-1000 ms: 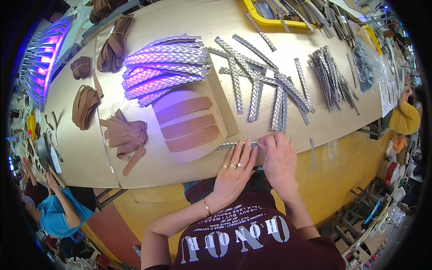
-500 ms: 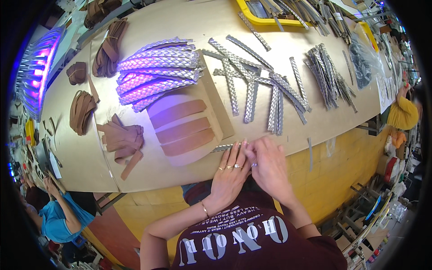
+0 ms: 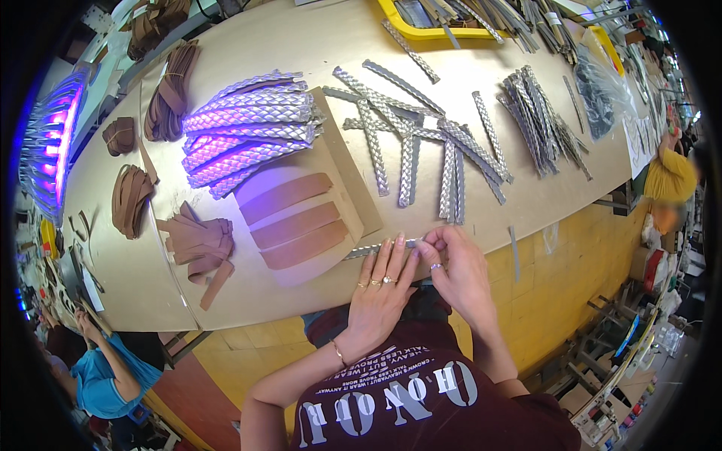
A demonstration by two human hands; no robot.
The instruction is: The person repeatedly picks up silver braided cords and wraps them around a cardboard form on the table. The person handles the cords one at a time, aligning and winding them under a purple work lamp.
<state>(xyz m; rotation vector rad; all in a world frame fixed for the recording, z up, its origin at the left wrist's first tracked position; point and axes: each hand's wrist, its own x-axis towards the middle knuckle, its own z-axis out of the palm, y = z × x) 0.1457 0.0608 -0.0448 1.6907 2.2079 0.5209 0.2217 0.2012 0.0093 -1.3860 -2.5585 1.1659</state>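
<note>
A narrow silver braided strip (image 3: pixel 365 250) lies along the table's near edge. My left hand (image 3: pixel 381 282) rests on it, fingers stretched flat across its middle. At the strip's right end, my right hand (image 3: pixel 457 267) is closed, thumb and fingertips pinching that end; part of it is hidden by the fingers. Left of my hands, three brown strips (image 3: pixel 293 222) lie on a pale sheet, itself on a tan board (image 3: pixel 353 184). A bundle of wide silver braided strips (image 3: pixel 252 124) sits on the far part of that board. Several loose silver braided strips (image 3: pixel 406 169) are scattered beyond my hands.
Brown strap bundles (image 3: pixel 131 199) lie at the left near a purple-lit lamp (image 3: pixel 56 143). A heap of grey strips (image 3: pixel 538 120) is at the right, a yellow tray (image 3: pixel 444 31) at the far edge. Other people work at left and right.
My right hand has shifted slightly right and turned, showing more of the strip's end. My left hand stays flat on the strip. The whole view has shifted slightly.
</note>
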